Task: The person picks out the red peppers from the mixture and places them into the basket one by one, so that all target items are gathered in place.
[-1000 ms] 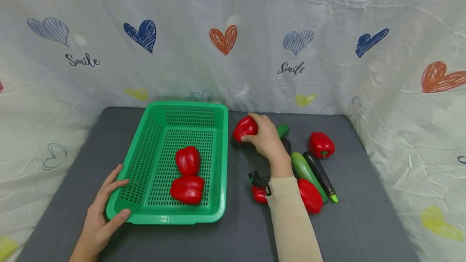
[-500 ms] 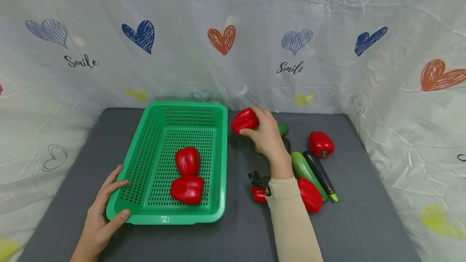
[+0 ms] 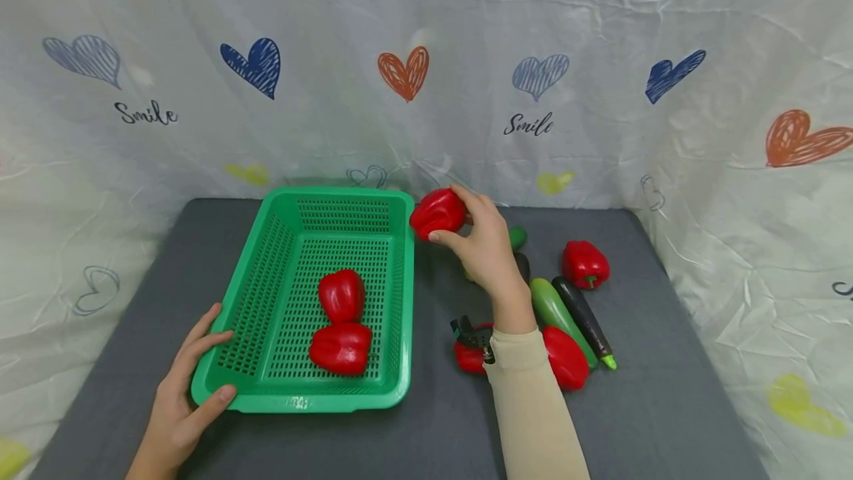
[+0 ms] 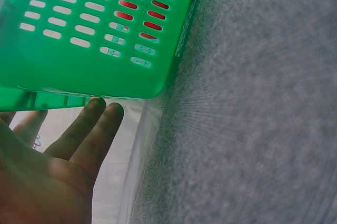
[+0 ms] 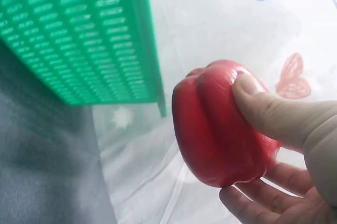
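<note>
My right hand (image 3: 489, 247) holds a red bell pepper (image 3: 437, 214) between thumb and fingers, at the far right rim of the green basket (image 3: 412, 302). In the right wrist view the thumb presses one side of the pepper (image 5: 216, 124), with fingertips under its other end. Two red bell peppers lie inside the basket, one (image 3: 342, 296) behind the other (image 3: 340, 349). My left hand (image 3: 176, 398) rests at the basket's near left corner, thumb on the front rim and fingers over the left rim. The left wrist view shows its fingers fairly straight against the basket (image 4: 84, 71).
Right of the basket lie a green cucumber-like vegetable (image 3: 554, 310), a dark eggplant (image 3: 581, 317) and a red pepper (image 3: 586, 264). Another red pepper (image 3: 565, 358) lies nearer, partly behind the sleeve (image 3: 533, 406). A printed cloth (image 3: 466, 154) hangs behind the grey table (image 3: 666, 391).
My right hand has lifted the red bell pepper from the table's far side and moved it left, to the basket's rim. The left hand and the basket have stayed in place.
</note>
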Tool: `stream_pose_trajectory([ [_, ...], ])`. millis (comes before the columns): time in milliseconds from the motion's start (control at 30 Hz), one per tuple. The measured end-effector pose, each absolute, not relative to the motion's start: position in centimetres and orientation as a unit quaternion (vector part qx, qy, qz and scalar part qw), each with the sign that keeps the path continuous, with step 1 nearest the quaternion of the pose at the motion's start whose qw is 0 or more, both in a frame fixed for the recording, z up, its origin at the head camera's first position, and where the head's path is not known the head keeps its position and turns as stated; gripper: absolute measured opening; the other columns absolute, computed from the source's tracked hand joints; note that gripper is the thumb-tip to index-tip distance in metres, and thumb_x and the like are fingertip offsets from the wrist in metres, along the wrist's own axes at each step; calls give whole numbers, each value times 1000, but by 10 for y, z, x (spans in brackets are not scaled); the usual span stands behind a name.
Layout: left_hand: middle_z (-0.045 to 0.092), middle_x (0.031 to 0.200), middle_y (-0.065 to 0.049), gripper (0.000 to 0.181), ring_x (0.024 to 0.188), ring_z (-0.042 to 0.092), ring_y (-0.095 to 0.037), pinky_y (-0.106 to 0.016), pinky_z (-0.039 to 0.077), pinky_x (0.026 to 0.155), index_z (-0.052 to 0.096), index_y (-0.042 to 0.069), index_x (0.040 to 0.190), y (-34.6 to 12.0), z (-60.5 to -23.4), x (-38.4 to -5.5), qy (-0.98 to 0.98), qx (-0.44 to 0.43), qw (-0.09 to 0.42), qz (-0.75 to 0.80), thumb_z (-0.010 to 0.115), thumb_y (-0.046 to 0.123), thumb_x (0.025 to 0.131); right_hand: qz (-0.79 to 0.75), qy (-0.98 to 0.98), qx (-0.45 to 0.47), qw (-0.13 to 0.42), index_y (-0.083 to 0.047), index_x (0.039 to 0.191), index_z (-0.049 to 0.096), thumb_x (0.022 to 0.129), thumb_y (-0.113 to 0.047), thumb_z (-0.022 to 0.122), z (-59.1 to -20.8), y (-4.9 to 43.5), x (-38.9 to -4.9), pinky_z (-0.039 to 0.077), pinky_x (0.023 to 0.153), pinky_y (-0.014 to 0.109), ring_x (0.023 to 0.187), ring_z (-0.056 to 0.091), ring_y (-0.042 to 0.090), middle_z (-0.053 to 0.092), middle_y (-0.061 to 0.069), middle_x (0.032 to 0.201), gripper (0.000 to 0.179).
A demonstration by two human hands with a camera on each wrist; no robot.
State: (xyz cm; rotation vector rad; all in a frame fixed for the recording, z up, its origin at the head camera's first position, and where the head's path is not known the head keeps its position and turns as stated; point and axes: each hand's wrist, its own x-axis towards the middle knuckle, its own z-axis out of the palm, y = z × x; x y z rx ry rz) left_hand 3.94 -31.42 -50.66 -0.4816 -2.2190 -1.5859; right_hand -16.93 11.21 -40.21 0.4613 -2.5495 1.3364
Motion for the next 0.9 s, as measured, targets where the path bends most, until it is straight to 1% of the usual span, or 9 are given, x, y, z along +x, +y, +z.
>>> stream_pose_trajectory([
  [233,23,175,-31,66,162,27,-28,-18,36,114,48,-18,150,-315,-505,39,-784,-176,185,-565,65,-18,87,473,-854,180,120,-13,162,54,88,-20,95,-393,99,-160,57,99,42,124,60,24,60,9,148,85],
  [533,24,175,-29,67,162,28,-27,-17,36,113,49,-16,151,-315,-502,40,-799,-168,181,-548,66,-16,87,469,-846,219,125,-10,161,54,87,-18,95,-391,77,-151,58,95,41,122,61,23,61,10,143,85],
  [700,24,176,-28,67,162,28,-26,-17,37,113,49,-15,152,-315,-503,40,-801,-165,180,-547,67,-16,87,459,-846,246,118,-8,160,55,87,-17,94,-394,63,-150,59,92,40,122,61,23,62,11,142,83],
  [900,25,175,-28,68,161,29,-27,-17,37,113,50,-15,151,-314,-504,41,-796,-164,182,-553,68,-17,85,449,-848,268,89,-10,162,53,90,-20,93,-400,49,-150,59,93,37,122,62,20,61,7,140,83],
])
